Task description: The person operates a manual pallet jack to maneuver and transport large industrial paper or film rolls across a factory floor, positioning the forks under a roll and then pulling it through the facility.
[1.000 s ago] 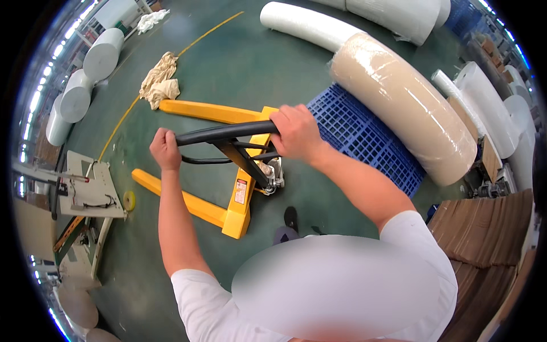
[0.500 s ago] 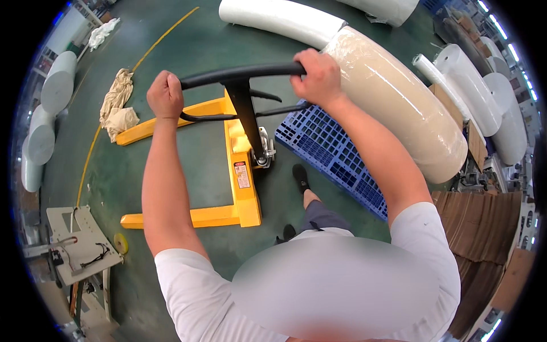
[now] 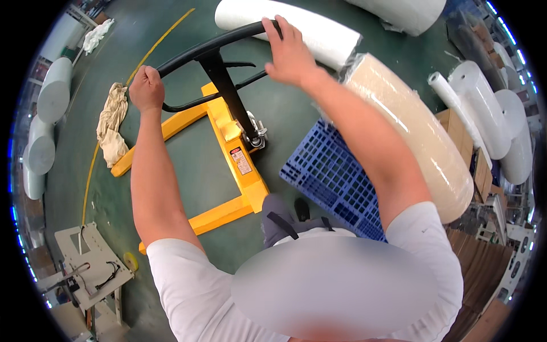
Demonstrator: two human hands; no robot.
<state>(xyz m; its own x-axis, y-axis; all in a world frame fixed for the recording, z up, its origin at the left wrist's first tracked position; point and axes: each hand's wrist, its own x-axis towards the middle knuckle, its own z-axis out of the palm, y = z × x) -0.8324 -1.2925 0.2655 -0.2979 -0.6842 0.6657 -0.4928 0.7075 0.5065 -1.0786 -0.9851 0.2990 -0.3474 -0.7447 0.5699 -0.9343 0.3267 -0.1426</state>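
My left hand [image 3: 146,88] is closed around the left end of the black loop handle [image 3: 194,50] of a yellow pallet jack [image 3: 231,151]. My right hand [image 3: 289,52] grips the handle's right end, fingers wrapped over the bar. The jack's two yellow forks lie flat on the green floor, pointing left. Just right of the jack sits a blue plastic pallet [image 3: 330,174], and a large beige roll wrapped in clear film [image 3: 413,131] rests on it.
A crumpled beige cloth [image 3: 112,122] lies by a yellow floor line at the left. White rolls [image 3: 316,31] lie ahead and at both sides. A white metal stand [image 3: 94,265] is at lower left. Brown cardboard [image 3: 484,273] is stacked at lower right.
The handle has swung up and away from me, and the jack has turned so its forks point more to the left. Both hands have stayed on the handle.
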